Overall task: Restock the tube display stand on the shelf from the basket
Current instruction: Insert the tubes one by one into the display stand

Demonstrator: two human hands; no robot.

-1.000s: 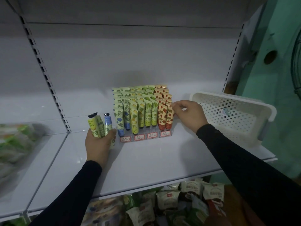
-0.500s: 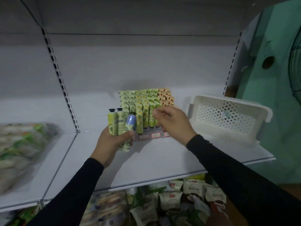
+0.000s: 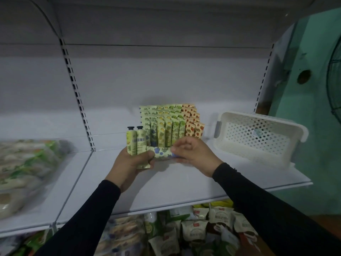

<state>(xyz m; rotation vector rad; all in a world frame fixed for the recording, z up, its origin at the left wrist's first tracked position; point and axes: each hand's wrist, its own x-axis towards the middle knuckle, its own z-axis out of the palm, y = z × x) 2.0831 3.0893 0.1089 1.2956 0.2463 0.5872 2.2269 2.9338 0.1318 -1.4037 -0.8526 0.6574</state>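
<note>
The tube display stand (image 3: 170, 124) stands at the back of the white shelf (image 3: 180, 185), filled with rows of green, yellow and orange-patterned tubes. In front of it my left hand (image 3: 129, 163) grips two upright green tubes (image 3: 135, 143) with black caps. A blue-flowered tube (image 3: 162, 152) lies sideways between both hands: my right hand (image 3: 193, 154) pinches its right end while its left end rests against my left fingers. The white perforated basket (image 3: 262, 137) sits to the right on the shelf, tilted, and looks empty.
Bagged goods (image 3: 24, 169) lie on the neighbouring shelf section at left. Snack packets (image 3: 193, 231) fill the shelf below. A green wall (image 3: 313, 89) and a fan's edge stand at the right. Slotted shelf uprights (image 3: 77, 97) frame the bay.
My right hand left the orange tubes on the stand and came over to my left hand, taking hold of the blue-flowered tube, which turned from upright to sideways. My left hand rose toward the stand.
</note>
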